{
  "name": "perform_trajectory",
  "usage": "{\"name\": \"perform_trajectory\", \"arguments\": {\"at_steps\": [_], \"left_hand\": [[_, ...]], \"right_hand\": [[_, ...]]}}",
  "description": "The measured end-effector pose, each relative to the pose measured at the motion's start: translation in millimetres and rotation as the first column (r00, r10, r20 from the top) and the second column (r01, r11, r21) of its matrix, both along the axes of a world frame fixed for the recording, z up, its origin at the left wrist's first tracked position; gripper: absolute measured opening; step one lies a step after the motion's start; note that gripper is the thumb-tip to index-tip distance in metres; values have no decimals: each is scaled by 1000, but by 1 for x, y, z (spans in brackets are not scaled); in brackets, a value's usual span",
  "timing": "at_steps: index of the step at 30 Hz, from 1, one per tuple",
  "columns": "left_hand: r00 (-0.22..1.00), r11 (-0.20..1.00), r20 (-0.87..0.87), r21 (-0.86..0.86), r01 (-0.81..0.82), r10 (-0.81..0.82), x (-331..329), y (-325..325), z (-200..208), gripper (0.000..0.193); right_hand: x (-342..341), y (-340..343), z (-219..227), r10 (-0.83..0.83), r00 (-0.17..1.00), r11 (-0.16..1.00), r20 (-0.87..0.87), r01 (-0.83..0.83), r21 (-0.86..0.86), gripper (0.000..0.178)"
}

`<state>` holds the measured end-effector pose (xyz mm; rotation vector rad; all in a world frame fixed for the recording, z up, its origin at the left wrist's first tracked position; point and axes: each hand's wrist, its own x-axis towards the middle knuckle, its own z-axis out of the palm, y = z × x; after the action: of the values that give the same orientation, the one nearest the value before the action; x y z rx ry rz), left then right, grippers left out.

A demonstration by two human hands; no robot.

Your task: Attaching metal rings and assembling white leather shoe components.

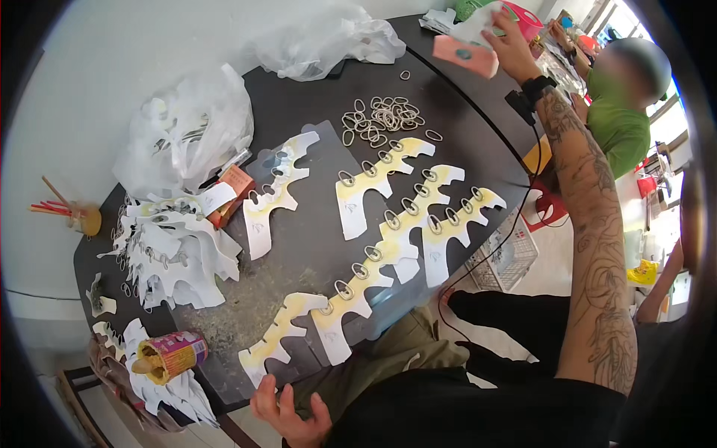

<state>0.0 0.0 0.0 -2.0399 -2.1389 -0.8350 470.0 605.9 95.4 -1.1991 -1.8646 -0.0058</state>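
Observation:
At the far right corner of the table, my right hand (515,56) is closed on a thin white tissue (478,26), just above a pink tissue pack (466,57) with a dark oval opening. My left hand (293,417) is at the near table edge, fingers apart and holding nothing. Its fingertips are close to a white notched piece (282,334) with a yellowish band along its edge. Several similar cut pieces (364,190) lie across the table, most with oval metal rings (346,178) set in their notches.
Loose oval rings (388,116) are heaped at the back. White pieces (175,246) pile at left beside an orange box (235,190) and plastic bags (187,127). An opened can (172,357) lies near left; a jar with sticks (84,219) stands beyond. A person in green (620,131) sits at right.

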Motion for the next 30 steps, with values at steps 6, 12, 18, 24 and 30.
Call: {"name": "perform_trajectory", "arguments": {"at_steps": [6,12,18,24,30], "left_hand": [[1000,997,-11,81,7,-6,13,7,3,49],[1000,995,0,102,21,-21,15,11,8,46],[1000,997,-10,73,18,-17,14,10,13,44],[1000,997,-25,75,17,-15,19,6,13,40],[998,998,-55,58,8,-5,23,0,18,36]], "right_hand": [[3,-12,12,165,981,975,101,-146,-167,44],[12,-18,-18,55,992,994,-111,-66,-90,49],[-17,-22,10,14,914,989,405,47,-141,41],[-19,7,37,112,924,967,366,-17,-252,39],[-47,1,45,190,946,947,261,-106,-304,35]]}}
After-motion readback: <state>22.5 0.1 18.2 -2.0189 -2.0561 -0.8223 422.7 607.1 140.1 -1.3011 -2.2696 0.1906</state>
